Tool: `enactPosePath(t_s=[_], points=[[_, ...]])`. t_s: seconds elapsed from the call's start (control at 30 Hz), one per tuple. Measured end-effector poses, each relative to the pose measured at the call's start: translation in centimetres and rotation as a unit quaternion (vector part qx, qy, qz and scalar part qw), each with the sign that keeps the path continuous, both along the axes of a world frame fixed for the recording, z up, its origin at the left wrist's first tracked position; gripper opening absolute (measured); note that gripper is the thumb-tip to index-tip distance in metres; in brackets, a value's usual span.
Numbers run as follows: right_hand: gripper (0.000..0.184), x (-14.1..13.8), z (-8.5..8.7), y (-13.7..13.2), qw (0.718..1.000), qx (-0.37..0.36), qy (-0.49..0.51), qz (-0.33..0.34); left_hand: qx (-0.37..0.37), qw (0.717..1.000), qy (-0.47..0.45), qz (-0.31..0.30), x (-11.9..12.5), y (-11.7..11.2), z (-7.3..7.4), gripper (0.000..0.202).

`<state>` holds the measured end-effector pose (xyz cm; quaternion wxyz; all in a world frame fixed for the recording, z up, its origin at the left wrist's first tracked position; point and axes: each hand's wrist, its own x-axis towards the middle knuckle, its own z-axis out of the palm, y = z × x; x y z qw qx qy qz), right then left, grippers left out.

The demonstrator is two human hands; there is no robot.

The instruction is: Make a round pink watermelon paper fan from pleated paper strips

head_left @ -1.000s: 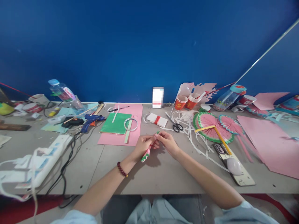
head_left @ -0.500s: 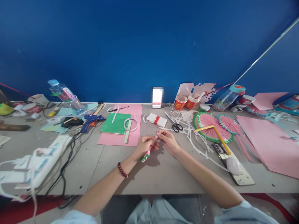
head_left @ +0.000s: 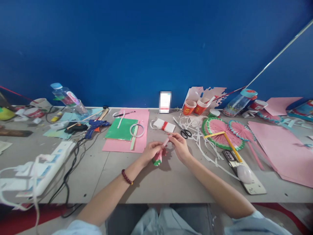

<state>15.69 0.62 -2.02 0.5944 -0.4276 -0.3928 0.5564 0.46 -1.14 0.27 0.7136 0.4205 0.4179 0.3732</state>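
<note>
Pale stick (head_left: 211, 98) in stacked red cups (head_left: 200, 109); pink-green paper (head_left: 158, 158) in both hands' (head_left: 151, 153) (head_left: 181, 148) pinched fingers (head_left: 174, 136)

The right hand (head_left: 180, 147) is farther forward and farther from the left hand (head_left: 152, 152); a longer pink strip (head_left: 166, 141) shows between them; the green-edged folded paper (head_left: 157, 160) sits farther right and appears broader than before.

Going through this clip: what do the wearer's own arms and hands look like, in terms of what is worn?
Both the left hand and the right hand are ungloved. A dark-red beaded bracelet with a yellowish bead circles the left wrist; the right wrist has nothing on it. Pale-blue fabric sleeves leave both forearms uncovered.
</note>
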Motion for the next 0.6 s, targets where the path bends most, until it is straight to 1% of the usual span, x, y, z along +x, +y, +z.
enactPosePath(t_s=[0.13,0.23,0.33,0.47,0.5,0.53,0.6], points=[[0.017,0.2,0.0,0.3,0.999,-0.002,0.010,-0.037,-0.001,1.000,0.016,-0.018,-0.2,0.3,-0.6,0.026],[0.022,0.3,-0.2,0.6,0.999,0.010,-0.014,-0.049,-0.008,1.000,0.011,-0.022,-0.2,0.4,-0.9,0.026],[0.037,0.2,-0.2,0.4,0.994,0.045,-0.085,-0.055,-0.015,1.000,0.006,-0.003,-0.2,0.5,-0.8,0.025],[0.049,0.1,0.4,-0.3,0.960,0.133,-0.213,-0.122,-0.006,1.000,0.017,0.020,-0.2,0.4,-0.4,0.025],[0.053,0.0,0.5,-0.4,0.956,0.148,-0.222,-0.123,0.001,0.999,0.019,0.027,-0.2,0.4,-0.3,0.025],[0.058,-0.1,0.5,-0.5,0.958,0.155,-0.217,-0.107,0.008,0.999,0.020,0.035,-0.2,0.5,-0.3,0.025],[0.065,-0.2,0.1,-0.5,0.973,0.136,-0.181,-0.040,0.019,0.999,0.018,0.048,-0.2,0.5,-0.4,0.024]])
